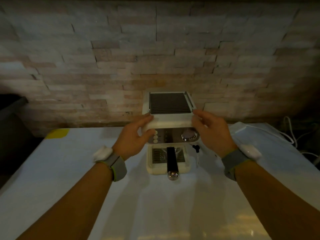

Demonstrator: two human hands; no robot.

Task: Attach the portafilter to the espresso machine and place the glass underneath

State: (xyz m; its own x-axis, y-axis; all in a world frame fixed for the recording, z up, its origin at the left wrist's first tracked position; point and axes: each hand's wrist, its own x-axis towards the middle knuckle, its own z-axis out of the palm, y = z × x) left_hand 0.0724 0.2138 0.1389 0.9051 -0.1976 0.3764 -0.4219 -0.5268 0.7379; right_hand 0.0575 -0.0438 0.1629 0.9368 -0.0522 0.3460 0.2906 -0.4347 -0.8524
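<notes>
A cream espresso machine (170,121) stands on the white table (155,196) against the brick wall. Its black portafilter handle (172,160) with a chrome end sticks out toward me from under the control panel. A clear glass (178,150) shows faintly on the drip tray (154,163) behind the handle. My left hand (134,137) grips the machine's upper left front corner. My right hand (210,132) rests on the upper right front corner, fingers spread over the edge.
A steam wand (196,153) hangs at the machine's right. White cables (277,134) run over the table's far right. A yellow patch (58,133) marks the far left corner. A dark object (10,108) stands at the left.
</notes>
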